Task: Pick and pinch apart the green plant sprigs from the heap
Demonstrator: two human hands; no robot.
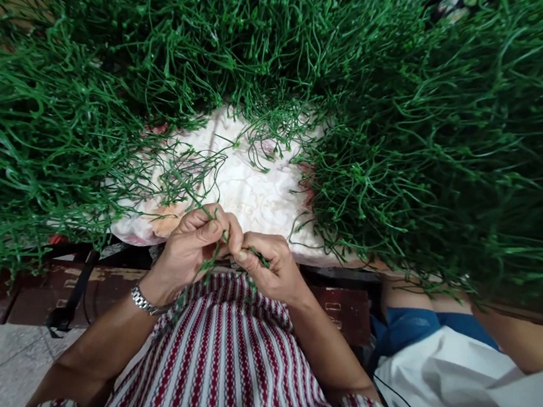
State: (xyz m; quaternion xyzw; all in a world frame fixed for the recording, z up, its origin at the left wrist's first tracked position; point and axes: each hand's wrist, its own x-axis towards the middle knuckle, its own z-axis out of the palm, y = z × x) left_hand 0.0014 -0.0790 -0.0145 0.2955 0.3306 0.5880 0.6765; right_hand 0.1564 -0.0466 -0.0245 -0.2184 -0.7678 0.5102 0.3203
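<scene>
My left hand (190, 249) is closed with thumb and fingers pinched on thin green plastic stems (208, 264), some of which hang below the fingers. Touching it at the fingertips, my right hand (275, 271) is also closed, and a short green tip (260, 257) sticks out past its thumb. Where the stems meet between the two hands is hidden by the fingers. Beyond the hands, loose stems (190, 176) lie on a pale floral cloth (252, 194).
Big heaps of green plastic stems rise at the left (24, 144), back (236, 18) and right (433, 151). A dark red wooden bench or drawer front (337, 309) runs below the cloth. Another person in a white top (452, 387) sits close at my right.
</scene>
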